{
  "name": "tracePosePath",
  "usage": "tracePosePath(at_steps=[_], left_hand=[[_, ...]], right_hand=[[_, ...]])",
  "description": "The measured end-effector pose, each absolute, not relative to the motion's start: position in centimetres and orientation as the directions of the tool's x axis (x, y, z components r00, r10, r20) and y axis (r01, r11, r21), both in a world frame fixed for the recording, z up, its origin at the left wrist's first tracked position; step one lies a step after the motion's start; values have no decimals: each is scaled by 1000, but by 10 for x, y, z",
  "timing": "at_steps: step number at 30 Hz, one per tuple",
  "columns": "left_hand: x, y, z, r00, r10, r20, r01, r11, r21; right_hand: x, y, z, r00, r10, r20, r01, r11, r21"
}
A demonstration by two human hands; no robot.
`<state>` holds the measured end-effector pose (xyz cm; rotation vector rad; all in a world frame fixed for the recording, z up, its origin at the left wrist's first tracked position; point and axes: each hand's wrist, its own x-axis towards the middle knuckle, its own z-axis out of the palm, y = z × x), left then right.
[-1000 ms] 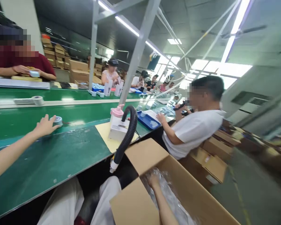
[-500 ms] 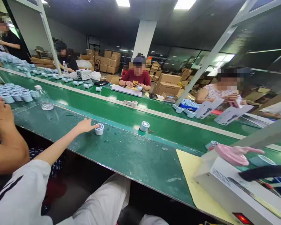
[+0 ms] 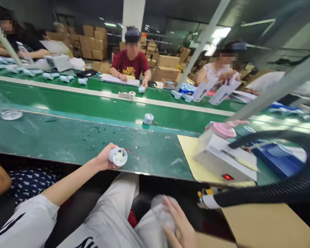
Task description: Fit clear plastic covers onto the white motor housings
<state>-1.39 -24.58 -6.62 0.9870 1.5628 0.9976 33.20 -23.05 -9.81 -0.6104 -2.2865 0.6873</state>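
Over the front edge of the green bench [image 3: 74, 137], my left hand [image 3: 104, 158] is closed around a small fan unit [image 3: 118, 156]. This is a pale blue-white round housing with a whitish hub inside, its open face turned up, and a thin red wire trails to the right. Low in the view, above my lap, my right hand [image 3: 179, 222] is smeared by motion. Its thumb and fingers curve about a see-through plastic piece [image 3: 158, 208] whose exact kind is too blurred to tell. Another such fan unit [image 3: 148, 119] with a short wire rests on the green conveyor belt [image 3: 103, 112].
At right, a white box-shaped device [image 3: 227, 156] with a red lit switch stands on yellow card [image 3: 187, 151]. A black flexible hose [image 3: 268, 193] loops beside it. A clear bottle [image 3: 10, 113] is at far left. Co-workers [image 3: 130, 65] sit across the belt.
My left hand has lifted the fan unit off the bench, drawn it nearer and tipped it. My right hand has come into view below with the clear piece. The view has swung right.
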Motion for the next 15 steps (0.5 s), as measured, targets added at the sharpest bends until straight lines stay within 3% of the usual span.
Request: tracePosePath(at_steps=[4,7,9,11,15], left_hand=[[52,-253,-87,189,924,-332,0,338,941],[71,-255,-86,355,872,-336,38,346,937],[74,-256,-80,389,865,-318,83,311,947],[75,-258,-73,369,898,-241,197,177,964],[76,-266,-73,295,955,-40,420,-92,903]], right_hand=[[305,-243,-99,-633,553,542,448,832,-326],[290,-240,-99,-617,630,473,571,771,-282],[291,-239,-99,-624,690,368,588,724,-360],[296,-239,-98,-646,726,238,543,655,-525],[304,-243,-92,-672,740,32,369,372,-852]])
